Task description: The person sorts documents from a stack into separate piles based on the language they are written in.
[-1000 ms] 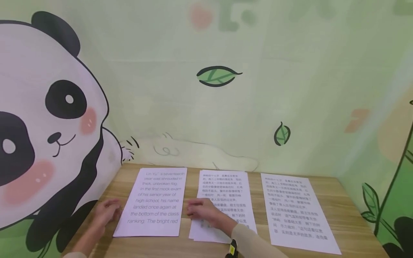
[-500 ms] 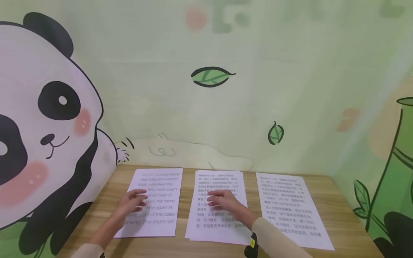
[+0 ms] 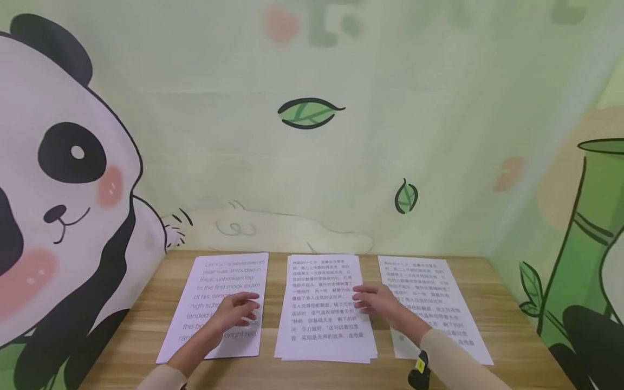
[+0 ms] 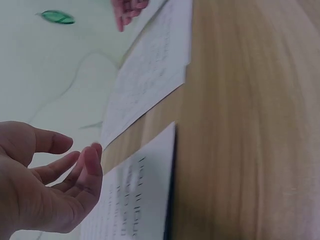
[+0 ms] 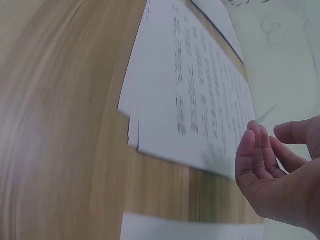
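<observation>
My left hand hovers over the right part of the left paper stack, whose top sheet carries large English print. Its fingers are loosely bent, with nothing between them in the left wrist view. The middle stack, printed in Chinese, lies between my hands, its lower sheets sticking out unevenly at the near edge. My right hand is in the air between the middle stack and the right sheet, fingertips overlapping the middle stack's right edge. In the right wrist view this hand is relaxed and holds nothing.
The papers lie in a row on a wood-grain table. Behind it hangs a pale green backdrop printed with a panda, leaves and bamboo. A black device with a yellow label sits at my right wrist.
Both hands have moved to the right: the left from beside the left stack to above it, the right from the middle stack's left edge to its right edge. The head view has shifted slightly.
</observation>
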`<state>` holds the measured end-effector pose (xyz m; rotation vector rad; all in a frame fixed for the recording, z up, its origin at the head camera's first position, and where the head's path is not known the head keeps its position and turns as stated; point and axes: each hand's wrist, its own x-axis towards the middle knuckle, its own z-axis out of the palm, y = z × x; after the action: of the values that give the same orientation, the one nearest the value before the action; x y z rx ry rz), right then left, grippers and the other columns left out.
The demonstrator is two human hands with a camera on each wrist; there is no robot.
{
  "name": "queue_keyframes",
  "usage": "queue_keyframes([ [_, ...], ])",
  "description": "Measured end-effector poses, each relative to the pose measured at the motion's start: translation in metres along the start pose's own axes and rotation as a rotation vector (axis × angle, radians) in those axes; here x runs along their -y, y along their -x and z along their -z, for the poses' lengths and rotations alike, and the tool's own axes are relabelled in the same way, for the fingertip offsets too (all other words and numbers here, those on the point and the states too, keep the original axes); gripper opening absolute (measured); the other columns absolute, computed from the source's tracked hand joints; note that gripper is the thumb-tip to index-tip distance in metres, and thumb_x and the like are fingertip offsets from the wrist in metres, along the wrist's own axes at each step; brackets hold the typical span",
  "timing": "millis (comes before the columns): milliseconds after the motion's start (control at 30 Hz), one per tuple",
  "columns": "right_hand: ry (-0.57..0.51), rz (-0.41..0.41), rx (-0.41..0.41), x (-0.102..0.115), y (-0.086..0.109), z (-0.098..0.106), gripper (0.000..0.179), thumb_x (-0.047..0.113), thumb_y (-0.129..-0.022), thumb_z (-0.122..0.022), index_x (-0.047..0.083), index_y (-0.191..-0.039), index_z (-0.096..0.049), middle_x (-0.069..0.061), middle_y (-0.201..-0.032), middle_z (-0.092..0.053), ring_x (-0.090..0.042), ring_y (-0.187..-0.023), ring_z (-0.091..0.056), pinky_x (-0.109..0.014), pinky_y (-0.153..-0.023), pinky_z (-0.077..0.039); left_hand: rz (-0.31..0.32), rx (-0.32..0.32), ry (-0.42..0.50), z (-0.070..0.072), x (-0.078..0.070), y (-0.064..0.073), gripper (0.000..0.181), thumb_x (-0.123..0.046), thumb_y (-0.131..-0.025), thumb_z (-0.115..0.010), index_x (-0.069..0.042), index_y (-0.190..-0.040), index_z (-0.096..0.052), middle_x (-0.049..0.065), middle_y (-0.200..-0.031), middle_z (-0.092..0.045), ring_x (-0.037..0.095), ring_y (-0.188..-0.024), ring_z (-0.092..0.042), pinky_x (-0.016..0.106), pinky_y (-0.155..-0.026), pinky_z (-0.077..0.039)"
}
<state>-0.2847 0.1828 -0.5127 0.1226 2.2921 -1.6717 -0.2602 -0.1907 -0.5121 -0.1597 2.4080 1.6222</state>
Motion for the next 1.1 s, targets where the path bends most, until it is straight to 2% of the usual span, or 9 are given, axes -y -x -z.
queue_keyframes([
  [100,-0.012,-0.022,-0.027,-0.007,0.003,0.015,0.041,0.012,-0.1,-0.058,-0.007,-0.136,-0.059,-0.019,-0.118,-0.071,-0.018,-0.095,-0.072,-0.035,-0.087,-0.061,-0.018,0.03,-0.016,-0.015,0.0,-0.001,0.037,-0.008,-0.097,-0.059,0.005,-0.131,-0.062,0.018,-0.111,-0.07,0.019,-0.087,-0.067,0.034,-0.072,-0.059],
  [233,-0.027,-0.062,-0.033,-0.012,0.006,0.026,0.045,0.014,-0.1,-0.059,-0.009,-0.139,-0.055,-0.019,-0.113,-0.072,-0.017,-0.09,-0.071,-0.032,-0.085,-0.061,-0.038,0.065,-0.03,-0.027,0.003,-0.001,0.039,-0.008,-0.095,-0.062,0.007,-0.131,-0.061,0.019,-0.112,-0.067,0.022,-0.089,-0.068,0.033,-0.071,-0.059],
  [400,-0.037,-0.113,-0.013,-0.013,0.01,0.028,0.052,0.014,-0.1,-0.058,-0.011,-0.144,-0.046,-0.021,-0.112,-0.072,-0.016,-0.087,-0.071,-0.031,-0.083,-0.061,-0.012,0.064,-0.05,-0.039,0.002,-0.005,0.04,-0.006,-0.091,-0.064,0.006,-0.13,-0.062,0.016,-0.111,-0.067,0.018,-0.083,-0.067,0.031,-0.069,-0.057],
  [567,-0.069,-0.101,0.041,-0.018,0.012,0.025,0.057,0.01,-0.099,-0.057,-0.016,-0.146,-0.039,-0.022,-0.111,-0.07,-0.016,-0.086,-0.069,-0.031,-0.082,-0.061,0.035,0.072,-0.121,-0.043,-0.002,-0.009,0.044,-0.008,-0.09,-0.065,0.001,-0.132,-0.062,0.012,-0.113,-0.066,0.017,-0.079,-0.063,0.029,-0.068,-0.053],
  [700,-0.075,-0.125,0.052,-0.021,0.01,0.022,0.056,0.008,-0.099,-0.056,-0.017,-0.146,-0.038,-0.021,-0.11,-0.07,-0.017,-0.086,-0.069,-0.03,-0.081,-0.061,0.048,0.092,-0.154,-0.044,-0.002,-0.011,0.046,-0.011,-0.092,-0.064,0.002,-0.136,-0.06,0.012,-0.118,-0.066,0.017,-0.079,-0.062,0.029,-0.069,-0.053],
  [933,-0.056,-0.154,0.045,-0.024,0.006,0.017,0.052,0.007,-0.099,-0.056,-0.015,-0.145,-0.043,-0.019,-0.11,-0.07,-0.018,-0.088,-0.07,-0.033,-0.082,-0.062,0.002,0.119,-0.185,-0.051,-0.005,-0.013,0.046,-0.012,-0.092,-0.065,0.005,-0.135,-0.06,0.012,-0.113,-0.067,0.018,-0.078,-0.06,0.026,-0.067,-0.049],
  [1100,-0.051,-0.147,0.052,-0.023,0.003,0.014,0.052,0.008,-0.1,-0.057,-0.015,-0.145,-0.043,-0.02,-0.112,-0.071,-0.018,-0.088,-0.071,-0.033,-0.082,-0.062,-0.007,0.118,-0.199,-0.056,-0.007,-0.015,0.048,-0.013,-0.093,-0.066,0.007,-0.136,-0.059,0.013,-0.115,-0.067,0.019,-0.088,-0.061,0.027,-0.071,-0.049],
])
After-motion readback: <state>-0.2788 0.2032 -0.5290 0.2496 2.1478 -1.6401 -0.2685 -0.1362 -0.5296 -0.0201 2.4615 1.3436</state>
